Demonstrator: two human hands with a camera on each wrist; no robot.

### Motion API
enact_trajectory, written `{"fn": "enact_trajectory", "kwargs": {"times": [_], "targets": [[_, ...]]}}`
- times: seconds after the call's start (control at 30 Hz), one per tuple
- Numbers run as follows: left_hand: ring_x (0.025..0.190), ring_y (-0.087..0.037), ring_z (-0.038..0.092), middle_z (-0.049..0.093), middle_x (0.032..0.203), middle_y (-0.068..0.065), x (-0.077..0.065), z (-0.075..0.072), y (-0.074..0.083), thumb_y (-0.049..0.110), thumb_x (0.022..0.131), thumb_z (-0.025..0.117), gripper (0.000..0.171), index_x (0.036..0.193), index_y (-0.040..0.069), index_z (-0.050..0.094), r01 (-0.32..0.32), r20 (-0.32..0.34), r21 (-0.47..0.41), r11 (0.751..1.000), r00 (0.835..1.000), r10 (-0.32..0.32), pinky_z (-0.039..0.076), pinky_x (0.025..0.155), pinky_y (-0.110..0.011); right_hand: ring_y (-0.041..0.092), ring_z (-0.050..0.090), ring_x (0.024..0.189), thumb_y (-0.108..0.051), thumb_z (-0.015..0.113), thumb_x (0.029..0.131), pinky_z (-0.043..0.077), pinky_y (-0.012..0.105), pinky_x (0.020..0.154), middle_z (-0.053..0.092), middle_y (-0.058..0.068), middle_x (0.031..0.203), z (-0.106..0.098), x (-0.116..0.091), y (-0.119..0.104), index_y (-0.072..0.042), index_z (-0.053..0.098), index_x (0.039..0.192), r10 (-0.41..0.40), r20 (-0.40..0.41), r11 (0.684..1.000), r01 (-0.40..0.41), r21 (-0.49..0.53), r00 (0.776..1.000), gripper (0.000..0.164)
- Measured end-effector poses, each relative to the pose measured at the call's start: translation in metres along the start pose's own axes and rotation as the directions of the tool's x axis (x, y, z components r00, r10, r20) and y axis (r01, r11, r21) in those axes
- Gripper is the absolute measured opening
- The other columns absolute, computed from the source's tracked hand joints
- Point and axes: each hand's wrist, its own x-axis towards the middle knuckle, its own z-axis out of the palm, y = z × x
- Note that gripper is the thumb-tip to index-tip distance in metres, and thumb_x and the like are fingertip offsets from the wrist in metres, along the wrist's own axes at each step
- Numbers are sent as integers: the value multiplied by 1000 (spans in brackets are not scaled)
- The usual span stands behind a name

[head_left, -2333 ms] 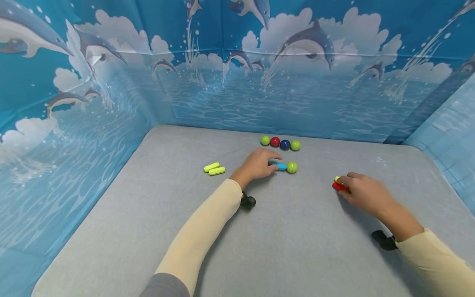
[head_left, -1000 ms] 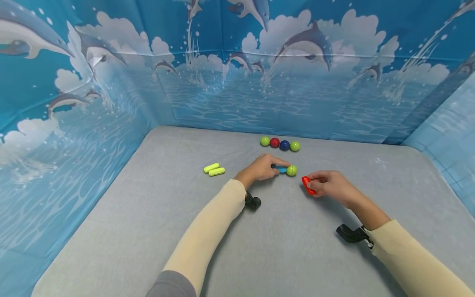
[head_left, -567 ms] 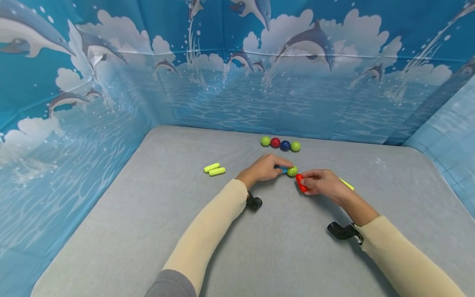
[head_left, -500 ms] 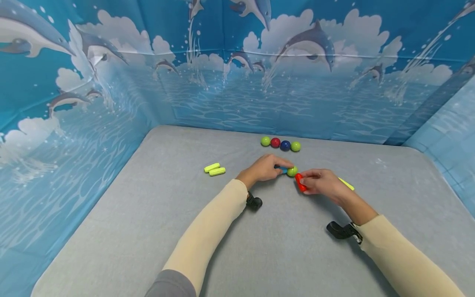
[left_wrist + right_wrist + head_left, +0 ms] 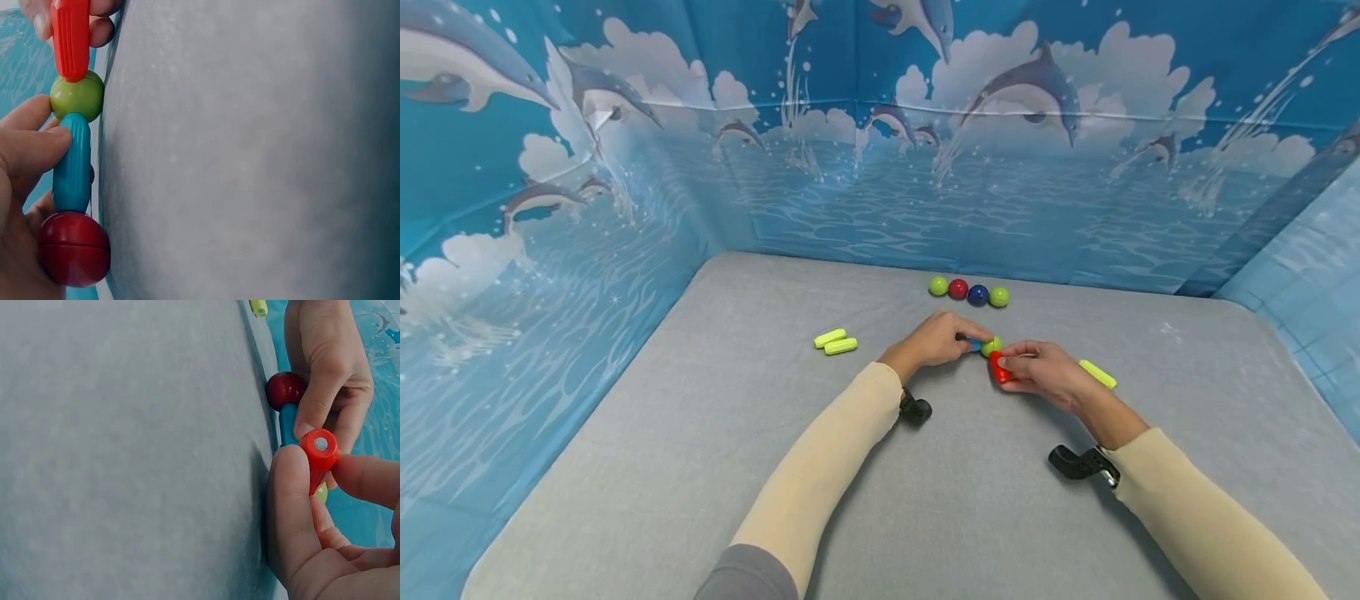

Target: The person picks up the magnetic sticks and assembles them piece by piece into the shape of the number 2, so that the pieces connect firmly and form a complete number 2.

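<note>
My left hand (image 5: 931, 339) pinches a light-blue ribbed rod (image 5: 72, 162) between thumb and fingers. A dark red ball (image 5: 75, 250) sits at the rod's near end, against the palm side. At the other end is a lime green ball (image 5: 78, 97), with my index fingertip at its side. My right hand (image 5: 1047, 371) pinches a red ribbed rod (image 5: 71, 40) between thumb and fingers. One end of that rod meets the green ball in the left wrist view. In the right wrist view, the red rod's free end shows a round silvery metal spot.
Two yellow rods (image 5: 841, 346) lie side by side left of my left hand. Another yellow rod (image 5: 1097, 374) lies beyond my right wrist. Toward the back stands a row of balls: green (image 5: 938, 286), red, blue and green. Dolphin-print curtains (image 5: 880, 208) enclose the grey table (image 5: 700, 467).
My right hand has carried the red rod leftward to the green ball, leaving a yellow rod behind on the table. My left index finger has moved out to the green ball.
</note>
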Motion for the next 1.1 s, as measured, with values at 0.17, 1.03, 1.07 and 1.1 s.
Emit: {"fn": "enact_trajectory", "kwargs": {"times": [0.17, 1.03, 1.07, 1.1], "targets": [[131, -10, 56, 66, 133, 7, 0, 1, -1, 10, 97, 62, 35, 125, 29, 70, -6, -13, -9, 1000, 1000, 6, 46, 109, -31, 5, 63, 89, -18, 50, 103, 58, 21, 82, 37, 21, 138, 1, 2, 1, 8, 32, 144, 3, -3, 999, -3, 35, 1000, 51], [89, -6, 61, 69, 130, 3, -1, -1, -1, 19, 96, 65, 34, 130, 22, 68, 36, -22, -46, 998, 999, -37, 49, 76, -20, 3, 62, 89, -13, 51, 101, 58, 21, 83, 36, 22, 140, 0, 1, 2, 7, 35, 139, -22, -42, 998, 24, 51, 999, 46], [102, -6, 63, 68, 131, 3, -3, -2, -1, 21, 96, 65, 34, 131, 21, 67, 34, -16, -32, 999, 999, -35, 51, 84, -22, 3, 62, 89, -13, 51, 101, 58, 21, 83, 36, 22, 141, 0, 1, 2, 7, 35, 140, -24, -39, 998, 26, 50, 999, 46], [108, -9, 63, 67, 132, 3, -5, -4, -2, 23, 97, 64, 35, 132, 20, 66, 36, -8, -26, 999, 999, -36, 52, 88, -24, 3, 62, 89, -13, 51, 101, 58, 21, 83, 36, 22, 141, 0, 1, 3, 7, 34, 140, -25, -38, 998, 27, 52, 999, 47]]}}
